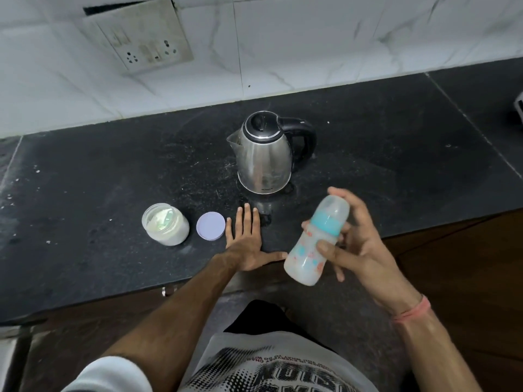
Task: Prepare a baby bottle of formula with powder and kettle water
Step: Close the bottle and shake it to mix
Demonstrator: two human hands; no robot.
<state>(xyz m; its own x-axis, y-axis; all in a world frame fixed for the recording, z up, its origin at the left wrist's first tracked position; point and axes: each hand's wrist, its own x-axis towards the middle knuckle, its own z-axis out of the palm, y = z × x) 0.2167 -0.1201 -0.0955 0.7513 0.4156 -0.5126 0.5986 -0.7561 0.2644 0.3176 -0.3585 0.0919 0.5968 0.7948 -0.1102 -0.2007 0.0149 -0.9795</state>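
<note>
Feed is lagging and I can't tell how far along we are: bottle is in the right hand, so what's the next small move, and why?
Probably put the lid back on the jar. The bottle in the right hand already looks milky white with its teal collar and cap on, so mixing seems done. The jar stands open, with the left hand flat on the counter beside the lid.

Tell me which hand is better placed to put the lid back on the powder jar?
The left hand. It lies flat and free on the counter, right beside the lid, with the open powder jar just past it. The right hand is busy: its fingers hold the capped baby bottle.
</note>
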